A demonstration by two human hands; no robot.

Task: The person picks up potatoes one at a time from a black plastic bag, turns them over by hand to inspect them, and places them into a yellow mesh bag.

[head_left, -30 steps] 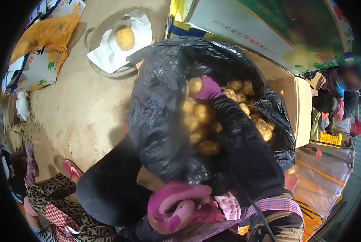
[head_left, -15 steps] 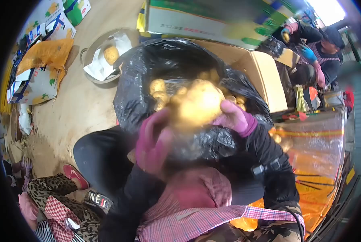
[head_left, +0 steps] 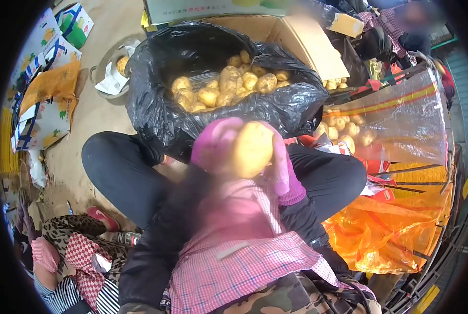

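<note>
A large yellow potato (head_left: 253, 150) is held up in front of my apron, between my two pink-gloved hands. My left hand (head_left: 211, 146) is slightly blurred and closes against the potato's left side. Around its right side and back curls my right hand (head_left: 281, 166), with the thumb side toward me; some fingers are hidden behind the potato. Just beyond my hands, a black plastic bag (head_left: 166, 123) lies open inside a cardboard box (head_left: 310, 49). Several potatoes (head_left: 230, 79) are heaped in the bag.
At right, an orange mesh sack (head_left: 385, 230) and a clear plastic sheet (head_left: 401, 125) lie beside more potatoes (head_left: 344, 128). A round pan (head_left: 100, 86) holds paper and a potato. Printed cartons (head_left: 51, 123) stand at left. Other people sit at upper right and lower left.
My hands have drawn the potato back from above the bag toward my apron, and it now stands more upright. The view has tilted down, showing more of my legs.
</note>
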